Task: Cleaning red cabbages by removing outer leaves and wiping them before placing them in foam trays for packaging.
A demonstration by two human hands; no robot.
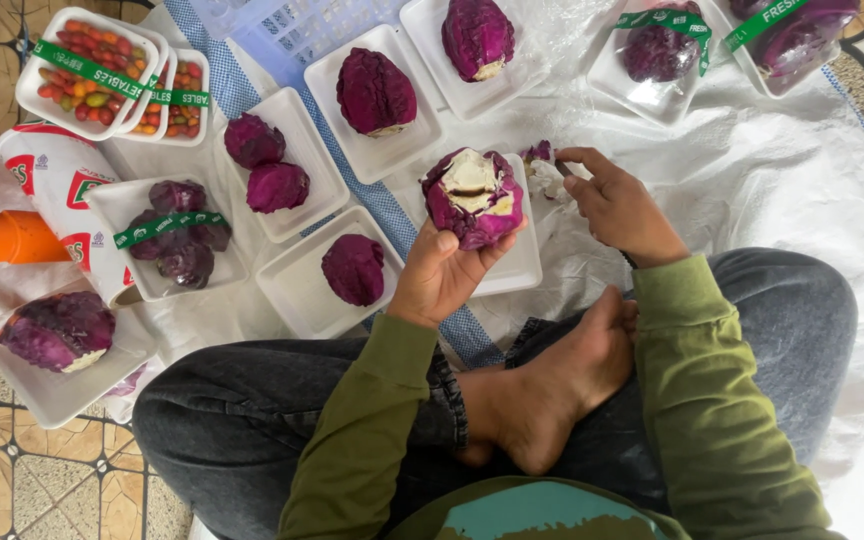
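A white plastic sheet (752, 180) covers the tiled floor (42, 480), keeping the white foam trays (312, 300) of red cabbage clean. The left hand (442, 275) cups a cut red cabbage (474, 197), its pale core turned up, above a tray. The right hand (617, 205) pinches a torn purple leaf scrap (544, 165) just beside it.
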